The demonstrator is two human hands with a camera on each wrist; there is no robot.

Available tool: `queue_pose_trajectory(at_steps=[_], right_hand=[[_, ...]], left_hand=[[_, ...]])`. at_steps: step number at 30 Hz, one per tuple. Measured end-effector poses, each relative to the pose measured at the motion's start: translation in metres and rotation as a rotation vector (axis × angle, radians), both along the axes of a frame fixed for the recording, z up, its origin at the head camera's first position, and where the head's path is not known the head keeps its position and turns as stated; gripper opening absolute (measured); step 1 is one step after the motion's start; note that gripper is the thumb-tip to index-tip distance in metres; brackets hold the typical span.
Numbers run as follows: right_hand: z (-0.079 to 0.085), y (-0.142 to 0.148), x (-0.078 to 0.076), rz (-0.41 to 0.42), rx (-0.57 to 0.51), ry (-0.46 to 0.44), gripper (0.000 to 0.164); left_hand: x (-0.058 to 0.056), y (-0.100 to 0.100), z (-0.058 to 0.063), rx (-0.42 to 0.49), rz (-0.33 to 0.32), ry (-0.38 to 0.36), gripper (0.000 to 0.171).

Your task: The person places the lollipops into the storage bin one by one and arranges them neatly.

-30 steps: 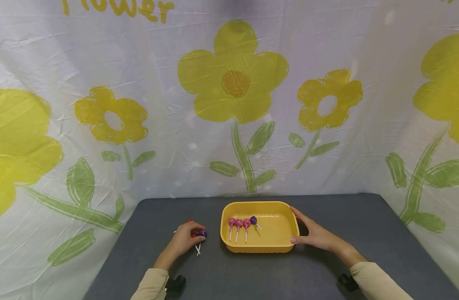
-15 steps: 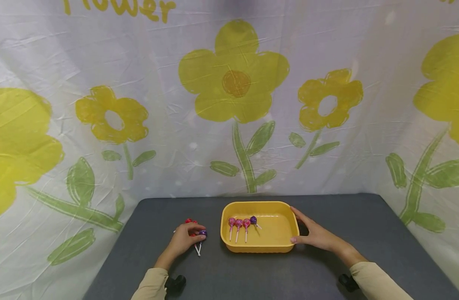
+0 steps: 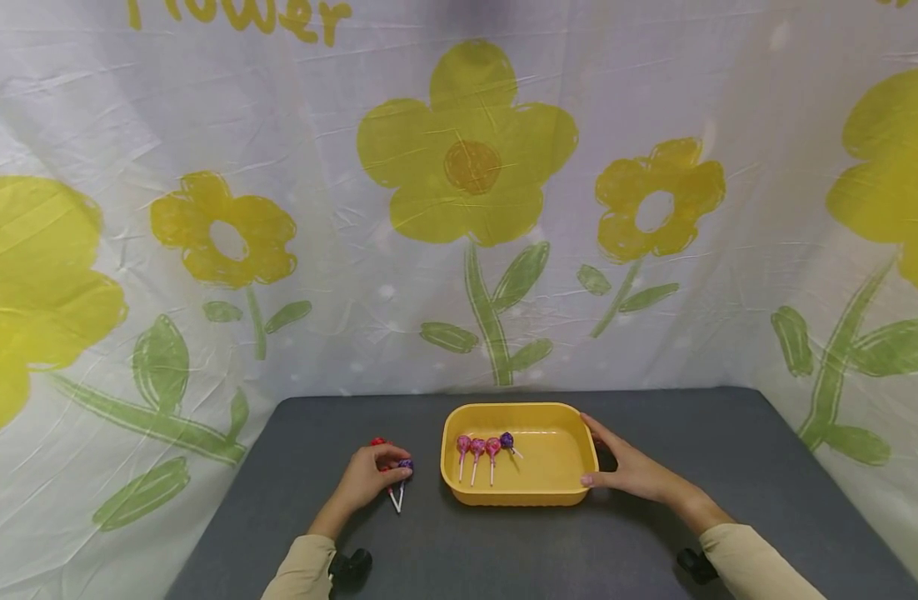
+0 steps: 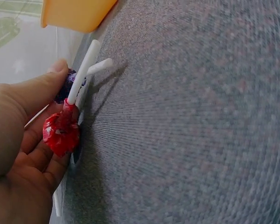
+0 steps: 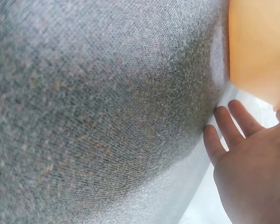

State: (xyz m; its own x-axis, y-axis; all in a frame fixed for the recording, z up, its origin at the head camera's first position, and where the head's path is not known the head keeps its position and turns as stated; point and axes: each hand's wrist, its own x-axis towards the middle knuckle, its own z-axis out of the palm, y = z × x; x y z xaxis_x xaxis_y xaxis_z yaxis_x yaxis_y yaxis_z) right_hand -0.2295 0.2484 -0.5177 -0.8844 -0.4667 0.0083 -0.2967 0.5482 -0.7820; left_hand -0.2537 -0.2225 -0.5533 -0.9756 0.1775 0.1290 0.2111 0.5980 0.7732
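Note:
My left hand [image 3: 365,479] pinches a purple-wrapped lollipop [image 4: 65,88] between thumb and fingers, low over the grey table. In the left wrist view a red lollipop [image 4: 61,135] lies nearer the camera, close to the fingers, its white stick crossing in front of the purple one. More red wrappers [image 3: 377,441] show just behind that hand, partly hidden by it. My right hand [image 3: 639,473] rests on the right end of a yellow plastic tray [image 3: 560,467], thumb at the front corner and a finger at the back corner. Its other fingers look straight in the right wrist view.
Inside the tray's left half lie three pink lollipops [image 3: 478,448] in a row and a purple lollipop [image 3: 507,440] beside them. The dark grey table [image 3: 474,550] meets a white flower-printed curtain [image 3: 339,333] at its back and sides.
The sticks under my left hand have shifted slightly and now spread in a V. The right hand and the tray stay put.

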Motion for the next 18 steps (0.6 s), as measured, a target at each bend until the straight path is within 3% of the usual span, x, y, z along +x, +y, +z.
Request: queue_pose_trajectory(at_steps=[8, 18], right_hand=[[0.000, 0.000, 0.001, 0.007, -0.008, -0.011, 0.101], [0.001, 0.000, 0.001, 0.003, -0.012, -0.022, 0.100]], left_hand=[[0.001, 0.004, 0.006, 0.033, 0.005, 0.011, 0.020], [-0.004, 0.017, 0.028, 0.089, 0.029, -0.014, 0.021]])
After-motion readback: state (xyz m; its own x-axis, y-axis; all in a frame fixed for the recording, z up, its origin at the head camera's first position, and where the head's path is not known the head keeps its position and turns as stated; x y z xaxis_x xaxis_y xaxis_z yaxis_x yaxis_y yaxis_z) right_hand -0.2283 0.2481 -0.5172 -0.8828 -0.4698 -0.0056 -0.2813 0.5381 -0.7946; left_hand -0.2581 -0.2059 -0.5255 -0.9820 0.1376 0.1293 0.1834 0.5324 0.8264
